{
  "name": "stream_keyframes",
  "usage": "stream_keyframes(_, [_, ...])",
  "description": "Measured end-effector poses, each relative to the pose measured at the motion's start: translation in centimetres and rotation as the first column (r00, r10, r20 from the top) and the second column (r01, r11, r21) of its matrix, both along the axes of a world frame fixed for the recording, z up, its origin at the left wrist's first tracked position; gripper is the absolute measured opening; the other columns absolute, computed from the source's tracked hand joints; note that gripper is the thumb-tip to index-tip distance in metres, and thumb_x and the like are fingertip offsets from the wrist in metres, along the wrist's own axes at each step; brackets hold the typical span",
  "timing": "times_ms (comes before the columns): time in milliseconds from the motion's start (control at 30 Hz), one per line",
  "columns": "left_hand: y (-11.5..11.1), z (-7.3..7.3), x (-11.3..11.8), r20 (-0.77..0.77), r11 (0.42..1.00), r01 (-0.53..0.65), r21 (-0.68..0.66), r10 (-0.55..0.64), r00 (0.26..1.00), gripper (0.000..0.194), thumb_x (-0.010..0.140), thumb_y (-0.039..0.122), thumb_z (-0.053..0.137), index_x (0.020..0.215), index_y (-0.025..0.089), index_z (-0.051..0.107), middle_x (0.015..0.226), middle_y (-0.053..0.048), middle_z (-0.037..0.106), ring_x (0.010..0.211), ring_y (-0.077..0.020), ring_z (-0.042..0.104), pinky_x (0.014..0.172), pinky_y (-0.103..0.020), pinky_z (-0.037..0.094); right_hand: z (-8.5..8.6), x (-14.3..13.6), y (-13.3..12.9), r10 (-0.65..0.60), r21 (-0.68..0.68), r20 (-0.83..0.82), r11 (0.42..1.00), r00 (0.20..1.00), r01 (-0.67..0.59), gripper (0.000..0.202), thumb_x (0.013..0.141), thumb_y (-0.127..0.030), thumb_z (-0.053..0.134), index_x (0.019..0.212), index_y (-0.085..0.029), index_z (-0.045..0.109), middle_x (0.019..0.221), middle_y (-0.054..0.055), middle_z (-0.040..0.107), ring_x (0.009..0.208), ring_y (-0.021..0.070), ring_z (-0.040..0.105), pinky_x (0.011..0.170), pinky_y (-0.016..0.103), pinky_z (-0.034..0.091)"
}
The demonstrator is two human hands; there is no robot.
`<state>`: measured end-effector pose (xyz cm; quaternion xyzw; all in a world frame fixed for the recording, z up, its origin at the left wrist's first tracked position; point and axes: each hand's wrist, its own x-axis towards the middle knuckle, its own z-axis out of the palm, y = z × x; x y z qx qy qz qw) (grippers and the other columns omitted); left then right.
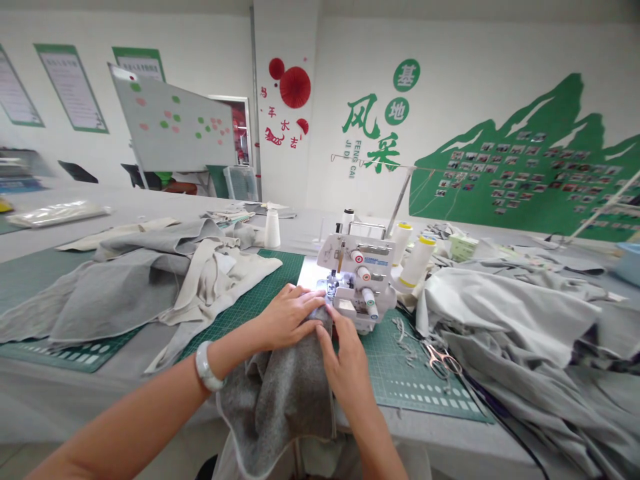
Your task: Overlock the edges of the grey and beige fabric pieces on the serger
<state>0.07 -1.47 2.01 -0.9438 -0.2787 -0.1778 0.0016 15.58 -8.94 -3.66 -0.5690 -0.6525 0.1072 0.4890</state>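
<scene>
In the head view, a dark grey cloth (280,407) runs from the front of a white overlock sewing machine (383,263) down over the table edge. My left hand (285,320), a pale bangle at its wrist, lies flat on the cloth with fingers stretched towards the lit presser foot (331,283). At the cloth's right edge is my right hand (347,353), holding it with the thumb on top and the index finger reaching up beside the foot. The cloth hides the right hand's other fingers in part.
Green cutting mats (420,380) lie under the machine. Scissors (443,360) and thread scraps (404,340) are at the right, beside a heap of grey fabric (510,320). Cut pieces (125,287) lie left. Thread cones (419,260) stand behind the machine; another white cone (273,230) stands left.
</scene>
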Motion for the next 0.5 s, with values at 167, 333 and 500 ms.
stream_keyframes(167, [0.5, 0.0, -0.2, 0.022, 0.999, 0.023, -0.040, -0.023, 1.000, 0.044, 0.095, 0.040, 0.046, 0.134, 0.019, 0.048, 0.142, -0.010, 0.049, 0.123, -0.0292, 0.046, 0.101, -0.045, 0.033, 0.7, -0.2, -0.2, -0.056, -0.097, 0.116, 0.993, 0.992, 0.068, 0.045, 0.099, -0.039, 0.037, 0.137, -0.019, 0.052, 0.125, 0.011, 0.065, 0.108, 0.0242, 0.065, 0.091, 0.036, 0.050])
stream_keyframes(333, [1.3, 0.6, -0.8, 0.159, 0.975, 0.075, -0.210, -0.042, 0.986, 0.035, 0.091, 0.037, 0.054, 0.121, 0.019, 0.056, 0.134, -0.010, 0.056, 0.120, -0.0262, 0.048, 0.102, -0.041, 0.036, 1.2, -0.4, -0.2, -0.111, -0.145, 0.255, 0.978, 0.961, 0.152, 0.042, 0.100, -0.037, 0.034, 0.134, -0.022, 0.055, 0.121, 0.008, 0.068, 0.100, 0.0267, 0.069, 0.077, 0.033, 0.053])
stream_keyframes(500, [3.8, 1.3, -1.0, 0.442, 0.873, 0.148, -0.465, 0.084, 0.893, 0.022, 0.088, 0.033, 0.054, 0.101, 0.017, 0.063, 0.121, -0.009, 0.064, 0.106, -0.0215, 0.059, 0.090, -0.032, 0.045, 1.4, -0.6, 0.1, -0.152, -0.138, 0.343, 0.968, 0.927, 0.210, 0.042, 0.100, -0.036, 0.035, 0.132, -0.022, 0.058, 0.109, 0.009, 0.074, 0.087, 0.0262, 0.073, 0.065, 0.029, 0.051])
